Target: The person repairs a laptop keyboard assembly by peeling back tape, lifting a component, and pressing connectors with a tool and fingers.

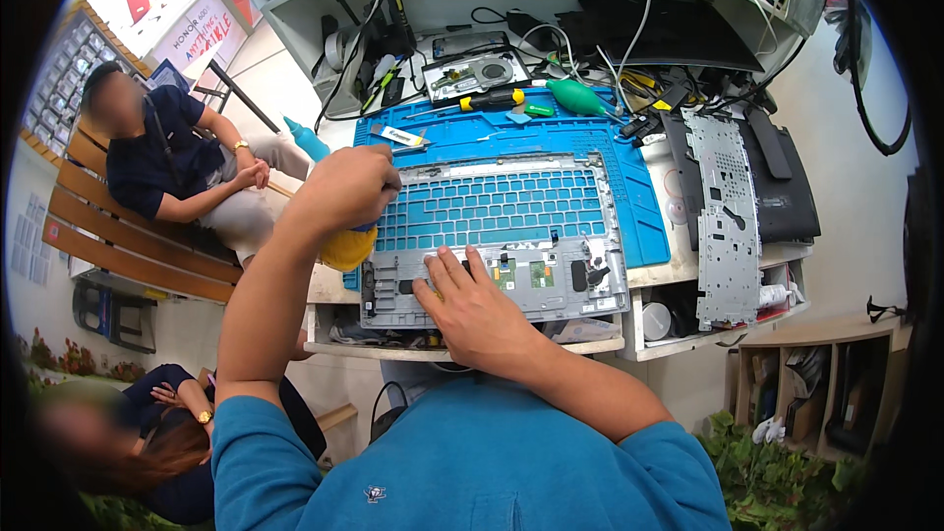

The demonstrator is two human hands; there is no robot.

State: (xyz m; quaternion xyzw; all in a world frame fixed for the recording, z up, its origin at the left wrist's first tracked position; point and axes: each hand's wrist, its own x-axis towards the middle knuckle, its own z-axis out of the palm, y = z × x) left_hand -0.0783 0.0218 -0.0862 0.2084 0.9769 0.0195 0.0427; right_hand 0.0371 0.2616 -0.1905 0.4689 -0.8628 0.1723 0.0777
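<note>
A silver-grey laptop palmrest frame (460, 275) lies across the blue work mat (644, 206), and its cut-out keyboard grid shows the mat beneath. My right hand (472, 310) rests flat on the frame's near part, fingers spread beside the touchpad area. Over the frame's far left corner is my left hand (354, 187), fingers curled closed; what they hold, if anything, is hidden. Just beyond its wrist shows a teal nozzle-like piece (307, 141). Below the same hand sits a yellow object with a blue edge (348, 249), partly covered.
Behind the frame lie a yellow-black screwdriver (494, 99), a green air blower (578, 96) and an opened device (477, 74). A perforated metal plate (728, 216) leans at the right beside a black panel (787, 177). Half-open drawers jut out in front. Two people sit at the left.
</note>
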